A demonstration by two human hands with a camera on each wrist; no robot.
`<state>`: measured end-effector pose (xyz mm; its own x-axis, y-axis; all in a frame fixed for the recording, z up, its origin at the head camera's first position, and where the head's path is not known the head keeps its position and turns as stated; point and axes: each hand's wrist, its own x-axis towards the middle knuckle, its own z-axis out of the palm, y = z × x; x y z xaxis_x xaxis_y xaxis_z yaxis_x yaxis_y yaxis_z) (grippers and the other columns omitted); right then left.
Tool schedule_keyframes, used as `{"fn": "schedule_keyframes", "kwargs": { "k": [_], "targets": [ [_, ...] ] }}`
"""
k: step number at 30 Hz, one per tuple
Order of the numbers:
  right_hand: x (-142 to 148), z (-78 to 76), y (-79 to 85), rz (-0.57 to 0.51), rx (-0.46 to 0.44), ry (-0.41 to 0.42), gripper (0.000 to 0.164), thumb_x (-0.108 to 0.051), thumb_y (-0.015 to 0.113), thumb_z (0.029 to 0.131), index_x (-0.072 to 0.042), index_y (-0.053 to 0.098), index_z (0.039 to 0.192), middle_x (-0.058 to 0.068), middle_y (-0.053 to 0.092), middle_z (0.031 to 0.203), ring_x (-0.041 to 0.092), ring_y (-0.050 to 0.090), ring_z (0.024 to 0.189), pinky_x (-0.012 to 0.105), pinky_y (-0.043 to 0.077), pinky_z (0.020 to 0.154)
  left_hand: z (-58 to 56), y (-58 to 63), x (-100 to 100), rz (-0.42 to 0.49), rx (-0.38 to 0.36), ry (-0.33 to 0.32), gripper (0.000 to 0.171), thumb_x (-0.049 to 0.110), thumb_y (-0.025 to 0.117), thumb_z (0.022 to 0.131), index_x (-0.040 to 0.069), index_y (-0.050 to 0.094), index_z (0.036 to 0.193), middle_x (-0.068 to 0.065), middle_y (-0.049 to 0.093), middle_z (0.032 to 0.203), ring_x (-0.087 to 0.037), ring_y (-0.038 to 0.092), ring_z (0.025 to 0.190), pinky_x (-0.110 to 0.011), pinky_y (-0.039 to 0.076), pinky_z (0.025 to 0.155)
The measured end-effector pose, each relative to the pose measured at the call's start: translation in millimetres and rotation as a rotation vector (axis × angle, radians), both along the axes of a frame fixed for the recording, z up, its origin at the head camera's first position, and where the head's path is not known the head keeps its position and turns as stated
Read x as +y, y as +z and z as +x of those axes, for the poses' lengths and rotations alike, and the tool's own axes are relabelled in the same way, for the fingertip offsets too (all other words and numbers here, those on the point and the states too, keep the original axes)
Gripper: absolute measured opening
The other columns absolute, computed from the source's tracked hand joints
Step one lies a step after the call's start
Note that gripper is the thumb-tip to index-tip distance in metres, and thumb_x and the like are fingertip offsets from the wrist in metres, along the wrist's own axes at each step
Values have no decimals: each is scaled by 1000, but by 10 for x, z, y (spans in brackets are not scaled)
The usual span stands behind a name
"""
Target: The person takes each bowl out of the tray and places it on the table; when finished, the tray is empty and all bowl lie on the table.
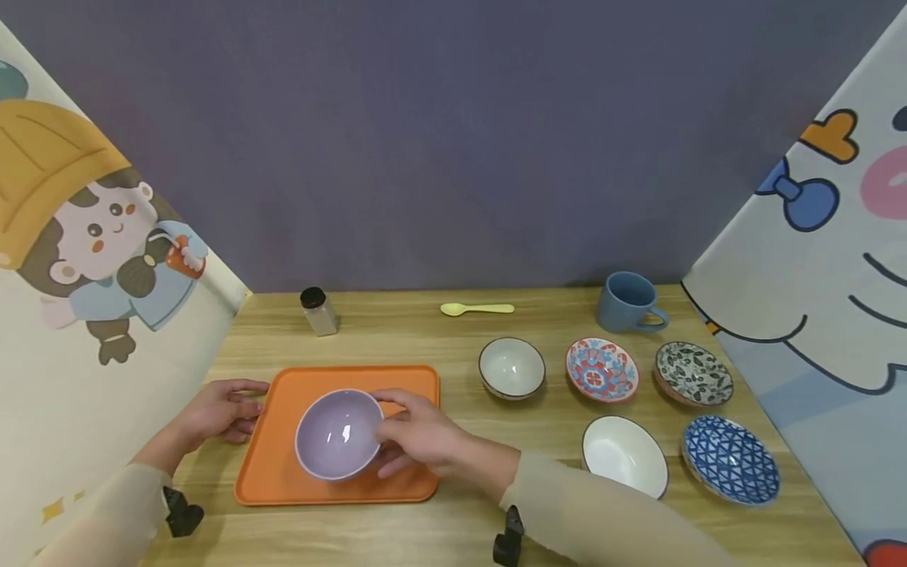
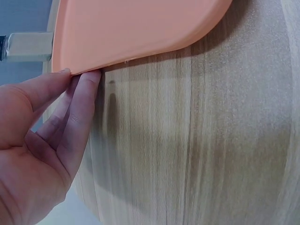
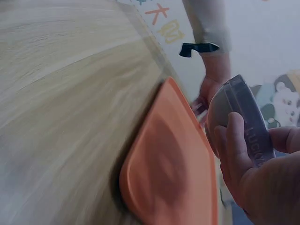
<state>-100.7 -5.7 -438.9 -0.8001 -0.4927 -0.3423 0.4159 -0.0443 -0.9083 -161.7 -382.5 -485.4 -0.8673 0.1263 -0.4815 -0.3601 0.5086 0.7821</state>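
My right hand [image 1: 425, 431] grips a lilac bowl [image 1: 338, 437] by its right side, thumb at the rim and fingers along the outside. Seen from the right wrist, the bowl [image 3: 229, 110] is tilted above the orange tray [image 3: 171, 173], and raised letters show on its outer wall. At the tray's [image 1: 283, 488] left edge is my left hand [image 1: 221, 409]. The left wrist view shows that hand [image 2: 51, 126] pinching the tray rim [image 2: 126, 61] between thumb and fingertips.
Right of the tray stand a small white bowl [image 1: 512, 368], a larger white bowl [image 1: 625, 457], a red-and-blue dish [image 1: 602, 370], a leaf-patterned dish [image 1: 694, 374] and a blue patterned dish [image 1: 731, 459]. Behind are a blue mug [image 1: 625, 303], a yellow spoon [image 1: 476, 309] and a black-lidded jar [image 1: 319, 312].
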Motion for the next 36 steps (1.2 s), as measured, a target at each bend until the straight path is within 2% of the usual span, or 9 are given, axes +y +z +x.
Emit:
{"fn": "schedule_keyframes", "kwargs": {
  "k": [8, 17, 25, 36],
  "targets": [
    [605, 54, 91, 6, 4, -50, 66, 0, 61, 79, -23, 48, 140, 23, 59, 108, 39, 67, 79, 48, 57, 65, 7, -22, -16, 13, 3, -8, 54, 9, 59, 94, -3, 40, 142, -9, 71, 94, -23, 68, 71, -44, 58, 63],
    [1166, 189, 31, 26, 35, -99, 69, -1, 61, 81, -15, 41, 145, 25, 63, 110, 40, 68, 81, 48, 57, 66, -13, -14, -23, -4, 13, -18, 54, 11, 59, 94, -3, 39, 143, -10, 71, 96, -24, 69, 73, -44, 58, 64],
    [1499, 342, -82, 74, -3, -161, 70, -1, 57, 82, -12, 35, 147, 21, 65, 106, 33, 70, 80, 45, 57, 71, -22, 12, -5, -26, 13, -18, 56, 13, 60, 94, -3, 39, 143, -9, 71, 96, -24, 68, 74, -44, 57, 64],
    [1775, 543, -224, 106, -17, -167, 71, -2, 57, 84, -13, 29, 150, 20, 64, 107, 32, 69, 82, 45, 57, 72, 2, 19, -15, -20, 6, -35, 55, 11, 60, 93, -4, 40, 141, -10, 72, 95, -25, 69, 74, -44, 58, 64]
  ]
}}
